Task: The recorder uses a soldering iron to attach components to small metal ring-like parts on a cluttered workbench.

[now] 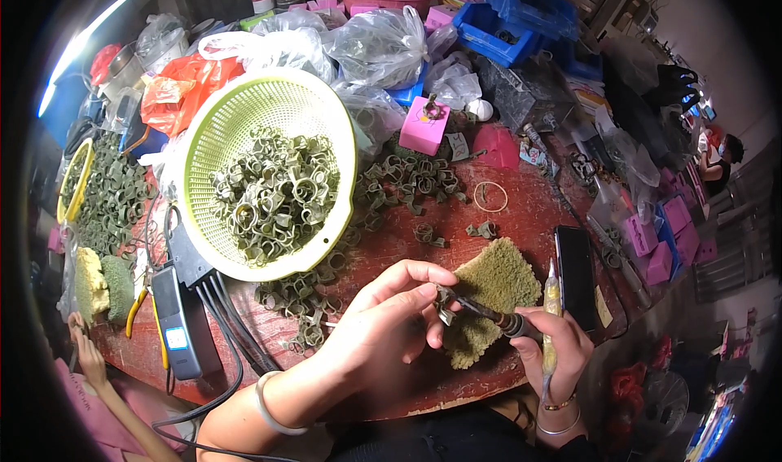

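Note:
My left hand (391, 315) pinches a small dark green piece (444, 307) between thumb and fingers. My right hand (554, 348) grips a dark-handled pen tool (509, 322), whose slim tip reaches that piece, and also holds an upright, stained yellowish tool (552, 291) with a pointed end. A worn olive sponge pad (501, 271) lies beneath both tools. A dark phone (574, 275) rests just right of the pad. Left of my hands, a pale yellow-green basket (204, 218) holds several small green ring-like pieces (281, 189), with more loose ones (407, 181) beside it on the red table (481, 389).
Cables run from a grey control box (175, 324) at left, near yellow-handled pliers (142, 307). Plastic bags (375, 47), blue bins (497, 39) and pink blocks (423, 128) crowd the back. Another person's hand (85, 348) is at lower left; a seated person (717, 165) is at right.

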### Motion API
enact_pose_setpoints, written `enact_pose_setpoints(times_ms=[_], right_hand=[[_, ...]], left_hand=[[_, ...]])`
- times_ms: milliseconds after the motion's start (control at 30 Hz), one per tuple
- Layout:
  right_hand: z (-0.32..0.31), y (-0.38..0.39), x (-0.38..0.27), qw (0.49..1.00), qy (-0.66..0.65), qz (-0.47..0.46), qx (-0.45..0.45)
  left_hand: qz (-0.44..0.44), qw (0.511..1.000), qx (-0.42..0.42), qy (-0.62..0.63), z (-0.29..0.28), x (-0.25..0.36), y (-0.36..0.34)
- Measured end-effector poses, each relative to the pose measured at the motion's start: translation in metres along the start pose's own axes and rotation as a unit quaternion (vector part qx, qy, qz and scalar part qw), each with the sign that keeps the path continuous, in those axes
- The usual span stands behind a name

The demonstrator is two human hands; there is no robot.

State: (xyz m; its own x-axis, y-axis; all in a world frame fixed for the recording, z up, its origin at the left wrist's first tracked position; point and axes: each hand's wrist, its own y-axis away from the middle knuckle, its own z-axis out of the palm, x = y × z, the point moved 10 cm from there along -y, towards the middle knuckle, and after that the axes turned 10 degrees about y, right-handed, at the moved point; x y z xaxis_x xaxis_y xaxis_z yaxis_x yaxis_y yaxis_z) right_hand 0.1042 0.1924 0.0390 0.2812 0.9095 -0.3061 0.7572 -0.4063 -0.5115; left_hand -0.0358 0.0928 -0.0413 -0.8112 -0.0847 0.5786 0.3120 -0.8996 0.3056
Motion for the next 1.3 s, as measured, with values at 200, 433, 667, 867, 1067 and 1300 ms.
enact_pose_setpoints(times_ms=[200, 433, 667, 867, 1067, 1300], right_hand=[[-0.002, 0.002, 0.008, 0.998, -0.051, 0.025, 0.006], [-0.024, 0.005, 0.024, 0.999, 0.020, 0.047, 0.012], [-0.017, 0.003, 0.026, 0.996, 0.074, 0.049, -0.019], [-0.025, 0.005, 0.029, 0.997, 0.055, 0.053, 0.013], [-0.017, 0.004, 0.038, 0.975, -0.156, 0.159, 0.003], [0.003, 0.006, 0.027, 0.890, -0.423, 0.169, -0.035]], left_hand=[[0.005, 1.000, 0.007, 0.001, 0.000, 0.001, 0.000], [0.011, 1.000, 0.002, -0.003, 0.001, -0.001, 0.001], [0.047, 0.998, 0.017, -0.040, 0.002, 0.007, 0.002], [0.118, 0.987, 0.000, -0.106, 0.003, 0.016, 0.002], [0.146, 0.977, -0.001, -0.155, 0.006, 0.021, 0.003], [0.184, 0.958, -0.015, -0.220, 0.012, 0.025, 0.009]])
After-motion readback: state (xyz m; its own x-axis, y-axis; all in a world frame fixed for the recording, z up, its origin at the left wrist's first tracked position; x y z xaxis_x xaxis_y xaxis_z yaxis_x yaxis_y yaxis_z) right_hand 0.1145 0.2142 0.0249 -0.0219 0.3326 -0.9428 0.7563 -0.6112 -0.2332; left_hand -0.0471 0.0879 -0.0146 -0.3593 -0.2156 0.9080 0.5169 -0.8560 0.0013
